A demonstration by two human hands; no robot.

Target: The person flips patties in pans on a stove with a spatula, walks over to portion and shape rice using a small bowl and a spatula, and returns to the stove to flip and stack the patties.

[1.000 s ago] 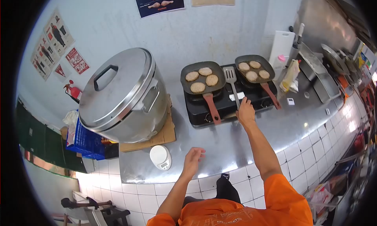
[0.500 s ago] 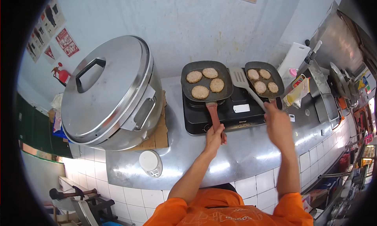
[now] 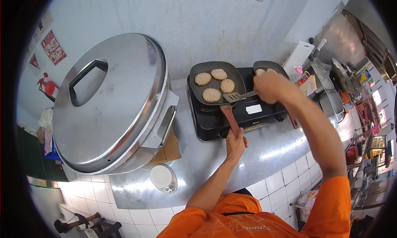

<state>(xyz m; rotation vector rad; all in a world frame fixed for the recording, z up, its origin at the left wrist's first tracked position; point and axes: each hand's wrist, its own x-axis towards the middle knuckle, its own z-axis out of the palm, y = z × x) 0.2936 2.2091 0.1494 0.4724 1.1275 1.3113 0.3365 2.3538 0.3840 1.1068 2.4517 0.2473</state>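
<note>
The left hand (image 3: 235, 143) was closed around the reddish handle (image 3: 230, 119) of a square grill pan (image 3: 216, 83) that sat on a black two-burner stove (image 3: 235, 114). Four browned patties (image 3: 211, 95) lay in that pan. The right hand (image 3: 269, 87) held a metal spatula (image 3: 232, 97), its slotted blade at the pan's near right edge, just beside the patties. A second pan (image 3: 266, 65) showed partly behind the right hand. To the left on the steel worktop (image 3: 269, 147) stood a large lidded steel pot (image 3: 109, 103), with a small white scale (image 3: 163, 178) near its base.
</note>
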